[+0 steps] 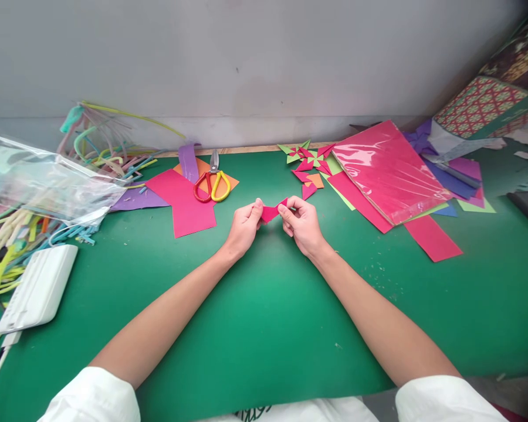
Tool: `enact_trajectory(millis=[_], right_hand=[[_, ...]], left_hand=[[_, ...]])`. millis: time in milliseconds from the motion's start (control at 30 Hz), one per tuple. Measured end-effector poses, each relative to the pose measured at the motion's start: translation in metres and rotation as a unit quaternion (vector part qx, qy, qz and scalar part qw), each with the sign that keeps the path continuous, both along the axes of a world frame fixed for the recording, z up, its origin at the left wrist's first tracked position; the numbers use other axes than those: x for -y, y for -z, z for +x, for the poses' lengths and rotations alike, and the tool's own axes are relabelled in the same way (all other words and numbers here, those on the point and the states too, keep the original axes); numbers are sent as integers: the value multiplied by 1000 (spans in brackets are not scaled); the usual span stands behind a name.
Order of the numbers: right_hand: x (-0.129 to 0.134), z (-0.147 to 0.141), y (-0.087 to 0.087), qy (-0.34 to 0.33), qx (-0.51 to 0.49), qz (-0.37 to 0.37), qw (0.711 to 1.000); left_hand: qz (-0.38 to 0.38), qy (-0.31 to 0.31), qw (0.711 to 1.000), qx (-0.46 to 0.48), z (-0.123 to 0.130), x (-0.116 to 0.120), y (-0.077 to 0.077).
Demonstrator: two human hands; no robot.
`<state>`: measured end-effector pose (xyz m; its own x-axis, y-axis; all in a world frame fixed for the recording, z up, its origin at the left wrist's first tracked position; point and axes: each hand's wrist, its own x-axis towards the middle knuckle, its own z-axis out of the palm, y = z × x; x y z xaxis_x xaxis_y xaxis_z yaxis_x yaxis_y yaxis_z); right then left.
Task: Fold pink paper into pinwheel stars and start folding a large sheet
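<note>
A small folded piece of red paper is held up between my two hands, above the middle of the green table. My left hand pinches its left end between thumb and fingers. At its right end, my right hand is closed on the paper in the same way. Just beyond my right hand lie small folded red pieces and an orange one. Pinwheel-like folded shapes in red and green lie farther back.
Scissors with red and yellow handles rest on red and orange sheets. A plastic-wrapped red pack lies on coloured sheets at the right. Craft strips and a white device are at the left; a grey wall stands behind.
</note>
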<state>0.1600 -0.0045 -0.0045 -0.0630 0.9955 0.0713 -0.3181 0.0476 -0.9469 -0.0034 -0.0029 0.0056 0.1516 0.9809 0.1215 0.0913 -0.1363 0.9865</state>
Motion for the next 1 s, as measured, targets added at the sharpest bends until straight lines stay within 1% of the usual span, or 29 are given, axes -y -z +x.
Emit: enact_trajectory(millis=[67, 167, 233, 267, 333, 400, 467, 667, 867, 1000], right_hand=[[0, 1, -1, 4, -3, -2, 1000], [-2, 4, -2, 29, -15, -12, 999], [-3, 7, -3, 45, -26, -21, 998], [-3, 8, -3, 49, -30, -23, 998], [-4, 8, -2, 52, -33, -21, 998], [-4, 8, -1, 56, -30, -12, 998], [-3, 7, 0, 61, -24, -5, 998], [-2, 5, 1, 84, -9, -5, 996], [-4, 5, 2, 87, -13, -2, 996], [-5, 5, 2, 88, -13, 1, 996]], left_hand=[[-4, -6, 1000, 24, -1, -2, 2], [-20, -40, 995, 88, -3, -8, 6], [-25, -53, 993, 101, -4, -10, 5], [-22, -45, 995, 84, -4, -11, 4], [-3, -7, 1000, 18, -4, -9, 0], [14, 32, 998, -50, -3, -7, -3], [18, 51, 995, -87, -2, -5, -4], [25, 41, 993, -105, -2, -8, 3], [23, 53, 994, -96, -1, -6, 3], [36, 49, 993, -102, -1, -8, 5]])
